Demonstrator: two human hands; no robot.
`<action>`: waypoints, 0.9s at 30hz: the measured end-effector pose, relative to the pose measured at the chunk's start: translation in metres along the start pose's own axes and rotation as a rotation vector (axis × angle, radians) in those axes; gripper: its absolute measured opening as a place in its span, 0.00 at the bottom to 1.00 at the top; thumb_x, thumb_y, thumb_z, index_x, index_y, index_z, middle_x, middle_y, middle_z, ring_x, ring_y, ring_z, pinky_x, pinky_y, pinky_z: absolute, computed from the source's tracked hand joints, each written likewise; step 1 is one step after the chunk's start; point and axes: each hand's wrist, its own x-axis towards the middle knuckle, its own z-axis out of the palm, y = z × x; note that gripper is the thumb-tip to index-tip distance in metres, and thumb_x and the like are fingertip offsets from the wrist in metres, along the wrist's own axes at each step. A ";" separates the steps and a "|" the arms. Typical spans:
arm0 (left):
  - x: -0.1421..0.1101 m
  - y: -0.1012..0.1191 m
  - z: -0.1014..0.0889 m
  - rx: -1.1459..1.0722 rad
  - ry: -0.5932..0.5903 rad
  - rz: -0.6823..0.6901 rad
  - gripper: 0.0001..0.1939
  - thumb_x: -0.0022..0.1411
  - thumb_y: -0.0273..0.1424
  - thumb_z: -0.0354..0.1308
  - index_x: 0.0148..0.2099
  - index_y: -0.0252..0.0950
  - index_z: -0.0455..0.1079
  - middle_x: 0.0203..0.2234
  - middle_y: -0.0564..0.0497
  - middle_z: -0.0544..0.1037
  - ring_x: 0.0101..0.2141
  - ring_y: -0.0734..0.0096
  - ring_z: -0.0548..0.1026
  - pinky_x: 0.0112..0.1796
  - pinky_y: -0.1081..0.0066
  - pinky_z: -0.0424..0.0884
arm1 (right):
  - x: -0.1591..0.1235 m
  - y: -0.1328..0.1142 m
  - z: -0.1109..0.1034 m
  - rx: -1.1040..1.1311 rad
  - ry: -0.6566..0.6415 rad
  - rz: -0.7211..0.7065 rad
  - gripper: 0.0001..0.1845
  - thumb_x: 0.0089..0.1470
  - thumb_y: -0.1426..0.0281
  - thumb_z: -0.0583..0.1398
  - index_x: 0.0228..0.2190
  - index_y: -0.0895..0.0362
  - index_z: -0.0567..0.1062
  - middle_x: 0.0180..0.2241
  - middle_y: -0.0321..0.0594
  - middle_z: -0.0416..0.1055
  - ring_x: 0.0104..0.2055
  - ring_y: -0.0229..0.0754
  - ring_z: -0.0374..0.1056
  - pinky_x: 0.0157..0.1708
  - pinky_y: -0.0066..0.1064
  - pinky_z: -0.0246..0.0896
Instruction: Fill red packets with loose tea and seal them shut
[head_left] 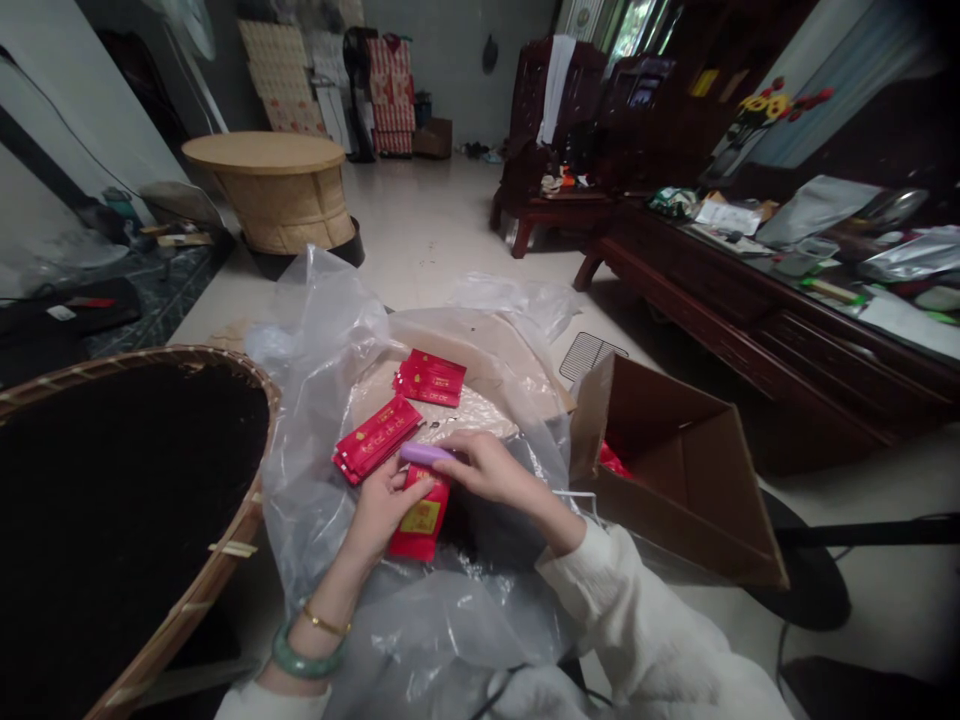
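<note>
My left hand (379, 510) grips a red packet (420, 520) with a yellow label, held upright over a clear plastic bag (322, 400). My right hand (491, 470) is closed on a small purple tool (426, 454) whose tip sits at the packet's top edge. Two stacks of flat red packets lie just beyond on a round pale board inside the plastic, one stack (375, 438) by my left hand, the other (430, 378) farther back.
A large woven bamboo tray (225, 545) holding dark loose material fills the left. An open cardboard box (675, 470) with something red inside stands to the right. Farther off are a dark wooden bench (750, 300) with clutter and a round wooden tub (277, 190).
</note>
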 end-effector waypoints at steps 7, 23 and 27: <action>0.001 -0.001 -0.003 -0.073 0.022 -0.041 0.39 0.35 0.37 0.76 0.51 0.31 0.73 0.38 0.42 0.82 0.37 0.54 0.81 0.41 0.62 0.78 | -0.003 0.013 -0.022 0.219 0.075 0.137 0.19 0.57 0.60 0.61 0.46 0.58 0.77 0.44 0.43 0.77 0.42 0.45 0.71 0.41 0.33 0.64; 0.013 0.017 -0.004 -0.070 0.216 0.090 0.33 0.28 0.43 0.76 0.38 0.32 0.74 0.27 0.48 0.81 0.28 0.64 0.79 0.31 0.70 0.75 | 0.005 0.041 -0.025 -0.035 0.186 0.194 0.22 0.56 0.62 0.63 0.51 0.59 0.75 0.45 0.47 0.75 0.43 0.48 0.70 0.42 0.35 0.62; 0.015 0.027 -0.012 -0.141 0.302 0.156 0.30 0.29 0.45 0.76 0.33 0.32 0.74 0.25 0.50 0.80 0.25 0.69 0.77 0.28 0.73 0.73 | 0.010 0.076 -0.033 -0.350 0.214 0.399 0.22 0.56 0.67 0.63 0.51 0.64 0.73 0.46 0.54 0.73 0.45 0.52 0.68 0.45 0.38 0.61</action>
